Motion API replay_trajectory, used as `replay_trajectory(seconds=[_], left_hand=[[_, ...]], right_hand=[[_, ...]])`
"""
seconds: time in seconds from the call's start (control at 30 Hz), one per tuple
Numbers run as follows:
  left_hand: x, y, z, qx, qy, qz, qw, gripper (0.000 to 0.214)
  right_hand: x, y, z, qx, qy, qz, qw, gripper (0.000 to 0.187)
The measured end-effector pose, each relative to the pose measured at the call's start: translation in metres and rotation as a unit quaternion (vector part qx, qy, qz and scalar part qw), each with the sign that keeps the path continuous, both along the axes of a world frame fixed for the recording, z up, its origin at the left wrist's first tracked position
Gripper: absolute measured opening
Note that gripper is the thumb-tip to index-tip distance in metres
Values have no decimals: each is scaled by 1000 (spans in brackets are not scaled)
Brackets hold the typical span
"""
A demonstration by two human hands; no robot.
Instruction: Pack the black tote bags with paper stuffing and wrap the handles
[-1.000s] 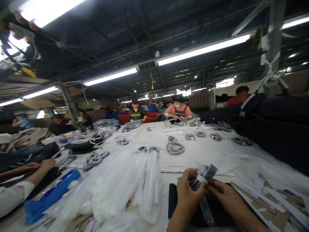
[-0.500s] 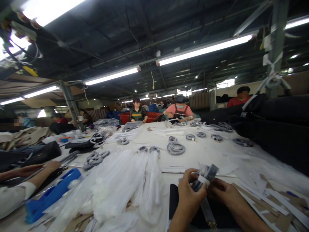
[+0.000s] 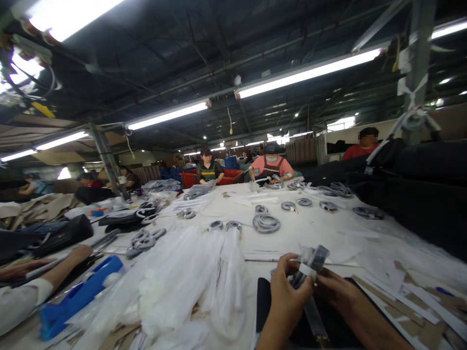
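My left hand (image 3: pixel 290 296) is closed around a coiled grey strap (image 3: pixel 318 257) wrapped in clear plastic, with a white paper band (image 3: pixel 307 270) around the coil. From the right, my right hand (image 3: pixel 339 287) grips the same bundle; its fingertips are partly hidden behind it. A plastic-covered length of the strap hangs below my hands and ends in gold-coloured metal hardware (image 3: pixel 321 338). Beneath my hands lies a black piece of material (image 3: pixel 263 301) on the white table.
Several coiled straps (image 3: pixel 266 223) lie across the white table (image 3: pixel 226 206). Crumpled plastic bags (image 3: pixel 175 277) and a blue tape dispenser (image 3: pixel 80 296) are to the left, near a co-worker's arm (image 3: pixel 67 265). Card strips (image 3: pixel 419 301) lie at right. Two people (image 3: pixel 272 167) work opposite.
My hands stay around the banded strap, with only slight movement of the right hand. At the left, the co-worker's hands have shifted along a long strip.
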State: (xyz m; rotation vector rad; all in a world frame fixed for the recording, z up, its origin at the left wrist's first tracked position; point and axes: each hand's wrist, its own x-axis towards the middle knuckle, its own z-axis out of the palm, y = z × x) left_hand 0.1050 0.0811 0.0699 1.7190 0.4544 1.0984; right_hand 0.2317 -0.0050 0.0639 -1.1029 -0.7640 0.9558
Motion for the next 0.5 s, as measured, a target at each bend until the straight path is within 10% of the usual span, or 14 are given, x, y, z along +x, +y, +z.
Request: replay_trajectory(seconds=[0.5], left_hand=[[11,2,-18,19,30,16,999,46]], right_hand=[[7,12,-35,-22,14,-101,995,51]])
